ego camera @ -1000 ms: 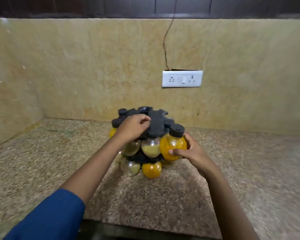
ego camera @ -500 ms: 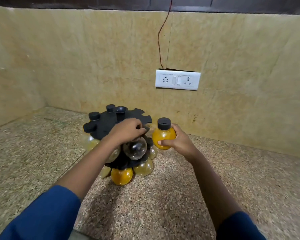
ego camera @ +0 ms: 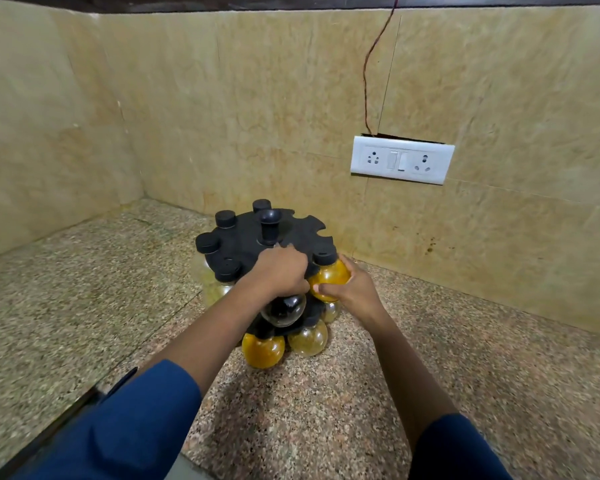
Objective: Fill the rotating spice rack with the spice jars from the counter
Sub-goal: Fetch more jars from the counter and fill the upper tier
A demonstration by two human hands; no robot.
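Note:
A black two-tier rotating spice rack (ego camera: 246, 239) stands on the speckled granite counter (ego camera: 326, 403), with a knob at its centre. Several round black-capped jars hang in its slots, among them an orange jar (ego camera: 262, 351) and a pale jar (ego camera: 308, 337) on the lower tier. My left hand (ego camera: 279, 271) grips the near edge of the top disc. My right hand (ego camera: 352, 289) holds an orange spice jar (ego camera: 328, 277) with a black cap, pressed against the disc's right edge at a slot. Open notches show on the disc's far right rim.
Beige stone walls meet in a corner behind and left of the rack. A white socket and switch plate (ego camera: 402, 163) sits on the back wall with a thin wire running up from it. The counter's front edge lies at lower left.
My right hand has brought the orange jar leftward against the top disc's edge. The rack has turned slightly under my left hand. The view has shifted.

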